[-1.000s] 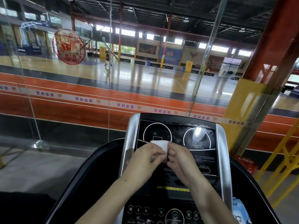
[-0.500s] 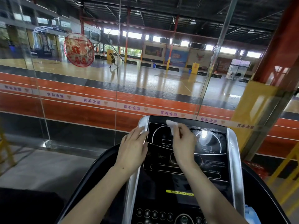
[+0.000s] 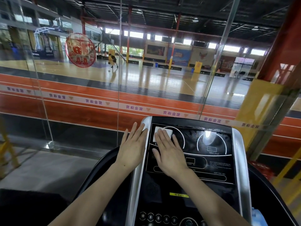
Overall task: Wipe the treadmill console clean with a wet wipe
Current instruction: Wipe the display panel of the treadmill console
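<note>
Head view: our right hand (image 3: 169, 152) lies flat, fingers straight, pressing the small white wet wipe (image 3: 160, 133) on the top left of the black shiny treadmill console (image 3: 211, 162). Our left hand (image 3: 132, 145) rests open on the grey side rail (image 3: 138, 176). We think wiping has just begun. Next, we slide right, where dusty smears (image 3: 193, 136) show. Round buttons (image 3: 158, 217) wait below.

Glass wall (image 3: 81, 101) spans 9 to 3 o'clock, with a red round decal (image 3: 80, 50) at 10 o'clock. Beyond it: orange track (image 3: 65, 110), wooden court (image 3: 146, 79), a person (image 3: 114, 60) at 11 o'clock. Red-and-yellow pillar (image 3: 267, 88) at 2 o'clock. Blue item (image 3: 259, 216) at 5 o'clock, partly cut off.
</note>
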`<state>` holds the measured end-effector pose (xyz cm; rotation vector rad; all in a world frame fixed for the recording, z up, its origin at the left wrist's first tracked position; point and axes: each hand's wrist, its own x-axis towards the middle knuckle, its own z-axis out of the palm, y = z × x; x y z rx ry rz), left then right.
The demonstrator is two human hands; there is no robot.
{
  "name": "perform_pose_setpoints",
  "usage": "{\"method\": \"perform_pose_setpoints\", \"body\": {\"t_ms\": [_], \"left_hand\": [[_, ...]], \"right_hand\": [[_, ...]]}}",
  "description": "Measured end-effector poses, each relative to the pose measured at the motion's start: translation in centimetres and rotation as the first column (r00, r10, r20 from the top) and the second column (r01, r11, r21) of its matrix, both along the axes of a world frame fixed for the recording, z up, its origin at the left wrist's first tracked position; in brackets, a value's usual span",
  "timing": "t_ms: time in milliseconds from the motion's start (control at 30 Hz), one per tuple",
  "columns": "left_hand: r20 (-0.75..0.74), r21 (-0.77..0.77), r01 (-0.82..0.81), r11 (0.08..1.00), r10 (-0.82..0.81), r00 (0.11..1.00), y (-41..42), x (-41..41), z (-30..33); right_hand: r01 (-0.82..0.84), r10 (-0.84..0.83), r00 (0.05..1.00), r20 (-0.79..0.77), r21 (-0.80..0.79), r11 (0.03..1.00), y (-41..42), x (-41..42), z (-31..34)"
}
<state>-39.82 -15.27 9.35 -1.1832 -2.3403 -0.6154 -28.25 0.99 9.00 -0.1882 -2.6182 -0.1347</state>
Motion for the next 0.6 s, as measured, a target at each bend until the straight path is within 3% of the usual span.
{"method": "perform_pose_setpoints", "body": {"t_ms": [333,500,600], "left_hand": [[-0.039,0.037,-0.087,0.996,0.088,0.995,1.5,-0.4,-1.6],[-0.017,0.048,-0.048,0.998,0.049,0.999,1.8,-0.5,-0.8],[0.023,0.073,-0.067,0.995,0.065,0.998,2.4,-0.5,-0.9]], "right_hand": [[0.104,-0.102,0.991,0.087,-0.016,0.994,0.9,-0.1,1.4],[0.302,-0.295,0.953,0.076,-0.119,0.946,4.2,3.8,0.9],[0.260,-0.251,0.965,0.073,-0.178,0.949,2.3,2.1,1.6]]}}
